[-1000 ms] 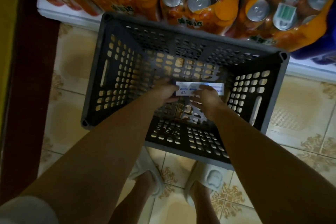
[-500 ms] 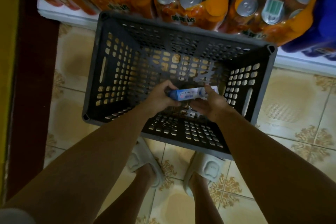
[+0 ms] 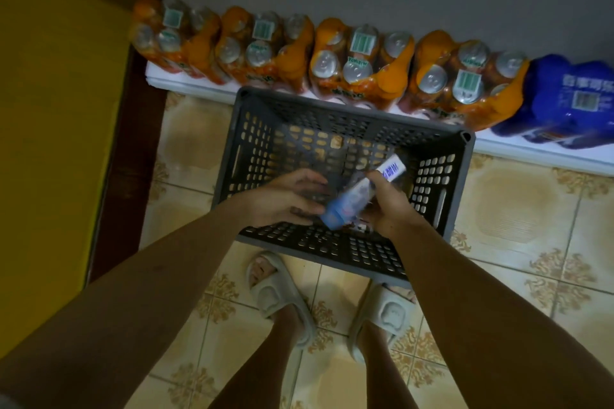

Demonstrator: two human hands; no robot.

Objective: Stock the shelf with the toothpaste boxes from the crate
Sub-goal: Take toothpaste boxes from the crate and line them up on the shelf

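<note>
Toothpaste box (image 3: pixel 360 193), a long blue-and-white carton, slants above the dark grey perforated plastic crate (image 3: pixel 442 196), ready for shelving. The right hand (image 3: pixel 387 206) curls round its middle, carrying it; the left hand (image 3: pixel 287 197), fingers loosely spread, steadies its lower end.

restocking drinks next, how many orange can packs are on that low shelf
4, side by side along the white shelf behind the crate: far left, next, middle, right beside a blue pack. Any behind are hidden.

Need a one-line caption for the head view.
Right hand lifts a toothpaste box above the crate; left hand alongside.
</note>
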